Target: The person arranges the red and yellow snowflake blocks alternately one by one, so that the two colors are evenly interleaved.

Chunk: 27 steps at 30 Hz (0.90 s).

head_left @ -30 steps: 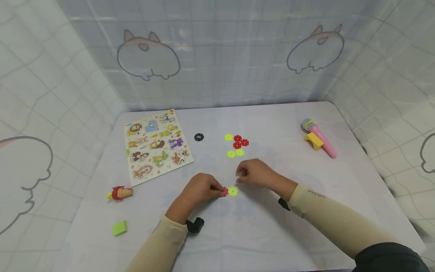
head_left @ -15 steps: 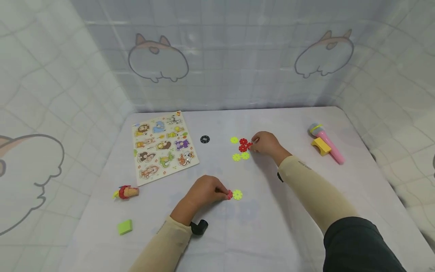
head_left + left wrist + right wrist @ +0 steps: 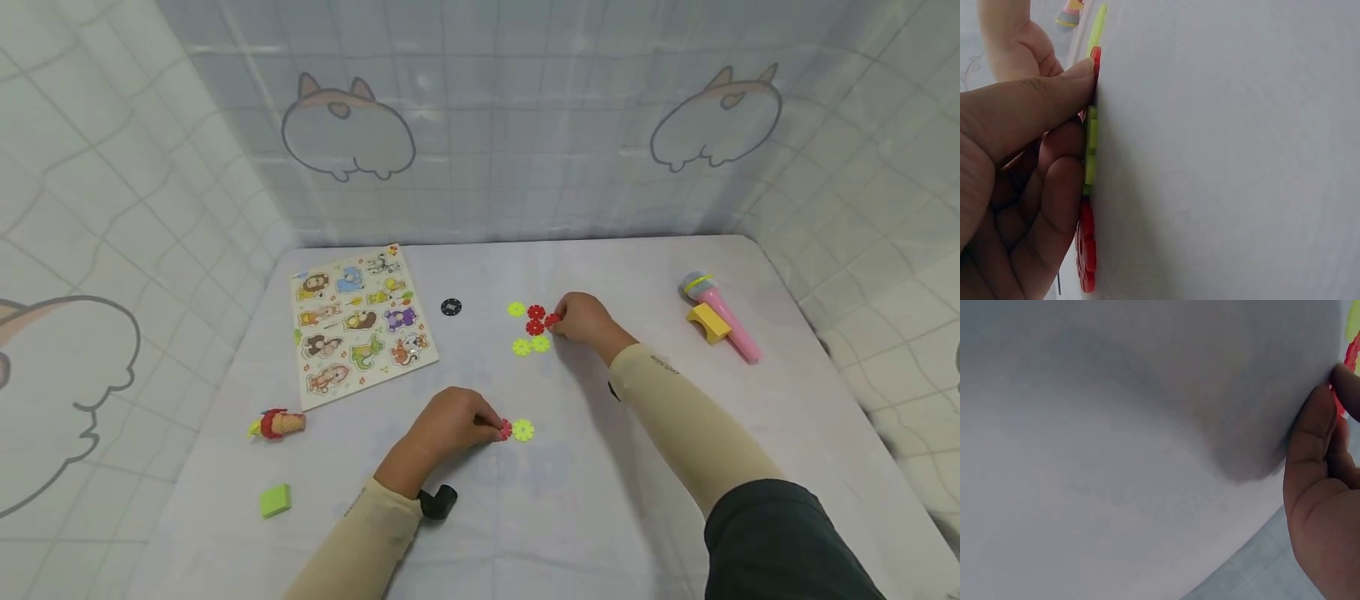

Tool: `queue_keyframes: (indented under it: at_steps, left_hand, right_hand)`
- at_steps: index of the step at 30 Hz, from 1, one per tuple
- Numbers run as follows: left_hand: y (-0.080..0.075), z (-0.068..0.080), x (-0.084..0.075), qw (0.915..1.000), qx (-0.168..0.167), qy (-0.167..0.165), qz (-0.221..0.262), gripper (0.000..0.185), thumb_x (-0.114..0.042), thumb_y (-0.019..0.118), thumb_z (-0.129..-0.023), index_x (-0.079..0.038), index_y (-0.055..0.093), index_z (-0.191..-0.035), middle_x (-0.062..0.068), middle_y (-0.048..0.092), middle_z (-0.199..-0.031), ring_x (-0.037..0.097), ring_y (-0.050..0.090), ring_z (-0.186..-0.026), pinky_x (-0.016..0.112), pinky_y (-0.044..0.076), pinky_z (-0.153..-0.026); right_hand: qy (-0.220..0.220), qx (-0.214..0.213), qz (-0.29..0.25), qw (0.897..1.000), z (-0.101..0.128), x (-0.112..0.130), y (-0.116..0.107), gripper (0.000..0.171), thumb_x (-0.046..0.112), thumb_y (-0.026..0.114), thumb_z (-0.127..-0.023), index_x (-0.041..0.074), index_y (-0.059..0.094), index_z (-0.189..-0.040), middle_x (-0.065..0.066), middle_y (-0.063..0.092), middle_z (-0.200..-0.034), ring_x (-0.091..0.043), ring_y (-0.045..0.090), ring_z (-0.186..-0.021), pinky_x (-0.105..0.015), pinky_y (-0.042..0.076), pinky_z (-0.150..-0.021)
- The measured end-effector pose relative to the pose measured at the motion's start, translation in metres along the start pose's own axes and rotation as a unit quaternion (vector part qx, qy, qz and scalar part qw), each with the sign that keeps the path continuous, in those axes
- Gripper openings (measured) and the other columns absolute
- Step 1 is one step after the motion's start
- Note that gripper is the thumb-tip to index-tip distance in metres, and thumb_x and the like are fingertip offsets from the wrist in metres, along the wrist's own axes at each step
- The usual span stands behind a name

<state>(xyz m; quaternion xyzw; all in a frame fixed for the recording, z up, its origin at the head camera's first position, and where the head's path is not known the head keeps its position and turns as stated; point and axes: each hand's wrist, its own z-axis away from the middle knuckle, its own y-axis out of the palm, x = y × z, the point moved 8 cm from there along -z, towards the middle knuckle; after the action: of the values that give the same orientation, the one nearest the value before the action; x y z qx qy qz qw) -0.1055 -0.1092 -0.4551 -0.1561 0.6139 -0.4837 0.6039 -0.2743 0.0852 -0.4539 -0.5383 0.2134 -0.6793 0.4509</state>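
White cloth with faint cat drawings covers the table point(image 3: 675, 433) and the walls behind it; we take the wooden animal puzzle board point(image 3: 358, 321) as our landmark. Right of the board and nearer us, our left hand point(image 3: 450, 425) pinches a red flower-shaped plastic disc point(image 3: 506, 429), which touches a yellow-green flower-shaped disc point(image 3: 523, 430); right of the board, level with it, our right hand point(image 3: 585, 319) pinches another red flower disc point(image 3: 552, 320) at the edge of a small cluster of red and yellow-green discs point(image 3: 531, 327).
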Motion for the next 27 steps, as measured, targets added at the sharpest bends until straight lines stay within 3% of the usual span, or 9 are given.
queue_keyframes:
  at_steps: [13,20,27]
  left_hand:
    - [-0.004,0.001,-0.003,0.9999,-0.003,-0.001,0.013,0.007,-0.023,0.087,-0.087,-0.021,0.085,-0.093,-0.017,0.073,-0.087,0.006,0.062,-0.085,0.032,0.052,-0.08]
    - [-0.003,-0.002,-0.011,0.9996,0.007,0.005,0.026,0.007,-0.023,0.087,-0.086,-0.022,0.085,-0.093,-0.018,0.073,-0.086,0.006,0.062,-0.085,0.032,0.052,-0.081]
    - [0.007,-0.016,-0.03,0.9992,0.02,0.021,0.029,0.008,-0.02,0.086,-0.087,-0.018,0.085,-0.095,-0.016,0.074,-0.087,0.006,0.064,-0.086,0.031,0.052,-0.081]
  right_hand:
    - [-0.006,-0.015,-0.11,0.994,0.029,-0.023,-0.011,0.019,0.013,0.069,-0.1,0.002,0.063,-0.114,-0.013,0.062,-0.107,-0.025,0.062,-0.09,-0.035,0.053,-0.077]
    - [-0.034,0.033,-0.152,0.987,0.07,-0.04,-0.003,0.015,0.01,0.07,-0.097,0.002,0.065,-0.109,-0.011,0.065,-0.1,-0.023,0.061,-0.084,-0.032,0.051,-0.073]
    - [-0.069,0.1,-0.15,0.981,0.106,-0.032,0.028,0.008,0.006,0.072,-0.094,0.004,0.067,-0.1,-0.006,0.067,-0.09,-0.02,0.063,-0.078,-0.031,0.052,-0.069]
